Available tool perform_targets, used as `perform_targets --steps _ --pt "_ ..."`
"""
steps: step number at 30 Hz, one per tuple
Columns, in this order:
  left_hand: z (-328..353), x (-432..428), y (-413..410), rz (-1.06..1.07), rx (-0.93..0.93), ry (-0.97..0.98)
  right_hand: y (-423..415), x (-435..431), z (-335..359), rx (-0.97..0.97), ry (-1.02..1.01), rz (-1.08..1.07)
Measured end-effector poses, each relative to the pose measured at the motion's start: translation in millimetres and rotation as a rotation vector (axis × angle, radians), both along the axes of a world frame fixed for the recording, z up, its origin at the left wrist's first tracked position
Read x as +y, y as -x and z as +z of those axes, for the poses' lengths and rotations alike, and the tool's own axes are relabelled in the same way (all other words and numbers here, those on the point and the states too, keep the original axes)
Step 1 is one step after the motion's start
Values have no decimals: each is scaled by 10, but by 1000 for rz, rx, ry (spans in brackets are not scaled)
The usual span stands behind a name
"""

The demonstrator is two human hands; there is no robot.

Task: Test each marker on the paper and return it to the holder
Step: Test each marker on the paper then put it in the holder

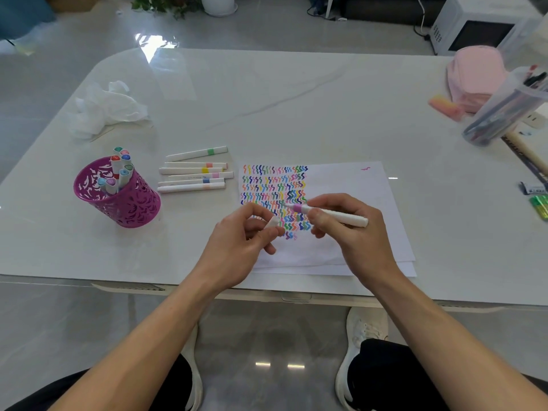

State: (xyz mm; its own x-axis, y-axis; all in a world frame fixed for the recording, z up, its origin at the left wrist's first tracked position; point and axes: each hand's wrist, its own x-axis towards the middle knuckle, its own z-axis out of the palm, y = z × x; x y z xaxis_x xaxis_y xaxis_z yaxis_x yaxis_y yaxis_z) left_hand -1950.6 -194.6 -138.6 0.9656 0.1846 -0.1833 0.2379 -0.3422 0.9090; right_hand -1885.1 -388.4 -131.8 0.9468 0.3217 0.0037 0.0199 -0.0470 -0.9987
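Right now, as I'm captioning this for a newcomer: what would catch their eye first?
The paper in the middle, packed with rows of coloured squiggles, stands out. Over it the right hand holds an uncapped marker; the left hand pinches a cap. A purple holder of markers stands at left.

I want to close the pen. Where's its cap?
In the head view the white cap is pinched in the left hand, just left of the uncapped pink marker that the right hand holds over the paper.
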Motion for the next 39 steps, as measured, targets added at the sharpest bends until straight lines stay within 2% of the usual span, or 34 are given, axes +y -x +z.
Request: perform_targets --steps 8,15,28,39 --pt "28 1 7 6 0 6 -39 -36 -13 -33 67 13" --pt "10 8 13 -44 -36 -96 -30 -20 -66 -37 114 84" --pt "-9 20 48 -72 -93 -104 1 -9 -45 202 -106 143" --pt "11 3 64 -64 -132 -134 -14 -15 -19 238 -126 172"
